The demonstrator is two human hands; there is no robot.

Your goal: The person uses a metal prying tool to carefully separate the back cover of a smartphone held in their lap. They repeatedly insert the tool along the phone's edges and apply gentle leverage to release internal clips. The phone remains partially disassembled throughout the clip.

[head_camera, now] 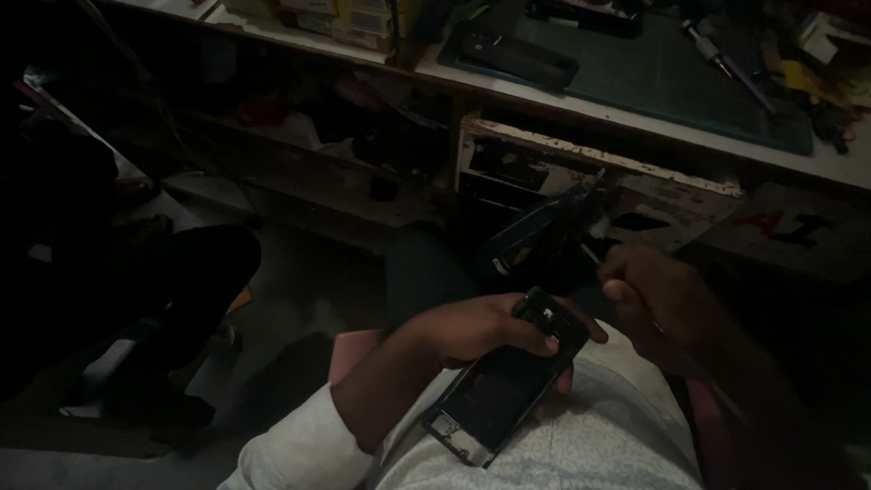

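I see one opened phone point(504, 390) lying over the lap, on the pale patterned cloth point(581, 445). Its back is off and its dark insides show. The left hand point(476, 328) holds the top end of the phone, with the fingers curled around it. The right hand point(655, 304) is just to the right of the phone's top end, closed in a fist. It may grip a thin tool, but the picture is too dark for me to tell.

I think the phone could slip off the lap, because only one hand holds it and only at one end. I also think a poke could land in the wrong spot inside the phone, because the light is so weak.

Above the phone stands one worn open drawer point(594, 195). Above that is one workbench with a green mat point(653, 77), and one dark phone-shaped thing point(513, 56) lies on it. Far left of the phone I see one dark leg of another person point(181, 272).

I count two hands, one phone, one drawer and one mat.
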